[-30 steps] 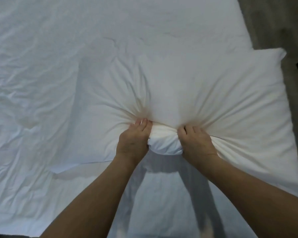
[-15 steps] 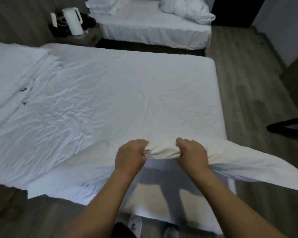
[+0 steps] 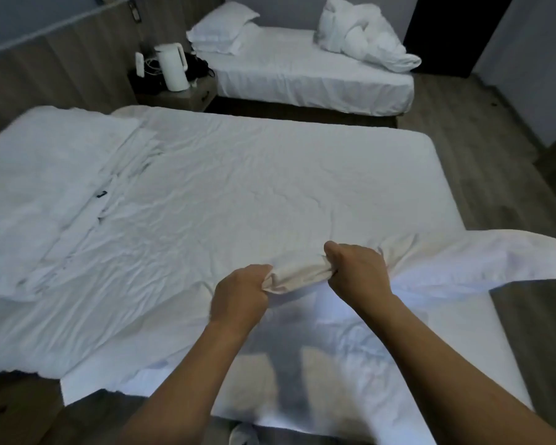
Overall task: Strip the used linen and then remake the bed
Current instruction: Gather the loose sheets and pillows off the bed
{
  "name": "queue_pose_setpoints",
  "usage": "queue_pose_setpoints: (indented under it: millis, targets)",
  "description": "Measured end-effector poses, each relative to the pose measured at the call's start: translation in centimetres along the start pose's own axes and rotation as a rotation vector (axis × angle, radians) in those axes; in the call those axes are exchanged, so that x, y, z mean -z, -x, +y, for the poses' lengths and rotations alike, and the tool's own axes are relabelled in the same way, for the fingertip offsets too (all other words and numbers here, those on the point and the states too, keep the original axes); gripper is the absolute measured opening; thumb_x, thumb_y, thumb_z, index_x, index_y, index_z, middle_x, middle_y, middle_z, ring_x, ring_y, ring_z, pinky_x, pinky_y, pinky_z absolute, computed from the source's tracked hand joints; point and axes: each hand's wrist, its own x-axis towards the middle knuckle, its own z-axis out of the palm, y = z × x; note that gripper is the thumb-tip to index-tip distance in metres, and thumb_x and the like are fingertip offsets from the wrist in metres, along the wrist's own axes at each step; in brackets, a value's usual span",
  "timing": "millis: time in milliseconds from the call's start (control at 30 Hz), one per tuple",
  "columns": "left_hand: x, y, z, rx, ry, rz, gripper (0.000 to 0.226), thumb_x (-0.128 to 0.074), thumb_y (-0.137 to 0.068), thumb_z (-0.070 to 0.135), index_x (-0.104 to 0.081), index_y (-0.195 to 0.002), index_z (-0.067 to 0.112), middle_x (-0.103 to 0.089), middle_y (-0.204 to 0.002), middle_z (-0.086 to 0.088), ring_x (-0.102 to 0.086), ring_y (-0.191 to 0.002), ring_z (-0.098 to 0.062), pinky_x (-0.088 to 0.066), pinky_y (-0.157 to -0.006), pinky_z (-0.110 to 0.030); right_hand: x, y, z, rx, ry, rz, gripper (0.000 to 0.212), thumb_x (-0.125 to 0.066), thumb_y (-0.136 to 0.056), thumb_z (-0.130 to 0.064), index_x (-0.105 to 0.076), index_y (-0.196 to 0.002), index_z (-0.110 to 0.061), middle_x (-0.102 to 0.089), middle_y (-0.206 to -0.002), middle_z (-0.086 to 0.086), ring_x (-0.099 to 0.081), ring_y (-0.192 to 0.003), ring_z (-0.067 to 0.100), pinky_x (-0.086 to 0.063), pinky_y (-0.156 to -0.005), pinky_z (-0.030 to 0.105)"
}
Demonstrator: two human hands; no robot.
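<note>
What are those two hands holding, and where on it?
Both the left hand and right hand grip a white pillow by a bunched fold along its near edge.

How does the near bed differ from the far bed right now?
The near bed has no pillow at its head, only folded linen; the far bed has stacked pillows. The near bed is wider than the far bed. The far bed carries a bunched duvet; on the near bed, both hands grip a pillowcase. Both have white sheets.

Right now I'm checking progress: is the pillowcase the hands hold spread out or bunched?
Bunched in the middle: the left hand and right hand grip a gathered roll of the pillowcase; its ends fan out loose.
</note>
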Motion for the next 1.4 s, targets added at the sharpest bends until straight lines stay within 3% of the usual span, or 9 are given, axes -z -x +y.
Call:
queue_pose_setpoints:
  millis: [300,500,600,733,867,967,1233,1300,1400]
  targets:
    - [10.3,-4.6,-13.3,0.135,-0.014,0.097,0.037,-0.060,-0.077,0.009,-0.071,-0.108,0.025,-0.071,-0.110,-0.001,-0.065,-0.101,-0.029,-0.052,-0.080,-0.035,-3.0,-11.8,-14.4,0.114,-0.018,0.017,0.028,-0.048,-0.053,0.003,-0.031,-0.064,-0.016,-0.028,-0.048,-0.002,-0.027,-0.044,0.025,-0.009,-0.046,0.023]
    - [18.8,-7.0,-25.2,0.180,-0.084,0.109,0.027,-0.057,-0.083,0.015,-0.069,-0.105,0.024,-0.070,-0.104,0.000,-0.064,-0.097,-0.027,-0.040,-0.070,-0.028,-5.2,-20.9,-27.4,0.216,0.013,-0.074,0.016,-0.052,-0.071,-0.009,-0.039,-0.074,-0.016,-0.037,-0.056,-0.003,-0.042,-0.055,0.024,-0.019,-0.046,0.026]
    - [24.1,-8.5,-30.9,0.181,-0.106,0.092,0.015,-0.057,-0.080,0.013,-0.063,-0.088,0.024,-0.068,-0.094,-0.002,-0.062,-0.089,-0.029,-0.030,-0.062,-0.028,-5.9,-25.0,-34.3,0.220,-0.012,-0.073,0.013,-0.054,-0.073,-0.011,-0.042,-0.076,-0.017,-0.037,-0.056,-0.005,-0.044,-0.055,0.023,-0.022,-0.047,0.025]
    - [30.1,-11.3,-37.0,0.218,-0.137,0.096,0.014,-0.056,-0.081,0.015,-0.063,-0.089,0.024,-0.068,-0.091,-0.003,-0.062,-0.088,-0.032,-0.037,-0.065,-0.030,-5.8,-30.4,-41.6,0.221,-0.023,-0.088,0.009,-0.053,-0.074,-0.012,-0.047,-0.079,-0.017,-0.046,-0.062,-0.005,-0.050,-0.057,0.023,-0.024,-0.047,0.023]
    - [35.0,-15.7,-42.4,0.287,-0.159,0.171,0.019,-0.055,-0.093,0.028,-0.068,-0.100,0.017,-0.069,-0.101,-0.007,-0.064,-0.095,-0.031,-0.051,-0.082,-0.035,-4.6,-37.4,-47.8,0.287,-0.046,-0.080,0.009,-0.057,-0.081,-0.020,-0.055,-0.089,-0.021,-0.059,-0.078,-0.002,-0.061,-0.073,0.025,-0.037,-0.061,0.028]
    - [40.0,-19.5,-46.4,0.362,-0.105,0.234,0.025,-0.053,-0.096,0.023,-0.069,-0.106,0.007,-0.068,-0.109,-0.013,-0.062,-0.105,-0.034,-0.048,-0.092,-0.039,-3.2,-43.6,-53.0,0.312,-0.058,-0.012,0.012,-0.056,-0.083,-0.022,-0.057,-0.095,-0.023,-0.066,-0.091,0.001,-0.064,-0.084,0.027,-0.038,-0.066,0.030]
    - [58.6,-24.4,-53.8,0.298,-0.268,0.557,0.015,-0.056,-0.084,0.013,-0.067,-0.094,0.013,-0.070,-0.098,-0.011,-0.065,-0.093,-0.032,-0.049,-0.077,-0.035,4.5,-59.8,-69.8,0.358,-0.085,0.216,0.030,-0.056,-0.084,-0.024,-0.059,-0.114,-0.024,-0.067,-0.113,0.008,-0.064,-0.104,0.031,-0.045,-0.086,0.035]
    - [62.1,-25.2,-55.3,0.287,-0.338,0.639,0.006,-0.057,-0.084,0.015,-0.062,-0.084,0.018,-0.069,-0.093,-0.008,-0.065,-0.087,-0.031,-0.048,-0.073,-0.034,5.8,-62.6,-73.0,0.401,-0.113,0.354,0.024,-0.057,-0.083,-0.022,-0.059,-0.107,-0.022,-0.069,-0.104,0.009,-0.065,-0.098,0.032,-0.041,-0.085,0.035]
    - [64.5,-27.1,-57.3,0.279,-0.457,0.699,0.012,-0.050,-0.091,0.014,-0.057,-0.083,0.020,-0.067,-0.094,-0.005,-0.064,-0.085,-0.026,-0.047,-0.072,-0.033,4.7,-66.7,-75.9,0.511,-0.181,0.549,0.020,-0.061,-0.074,-0.012,-0.060,-0.094,-0.013,-0.069,-0.086,0.012,-0.064,-0.084,0.035,-0.037,-0.070,0.032]
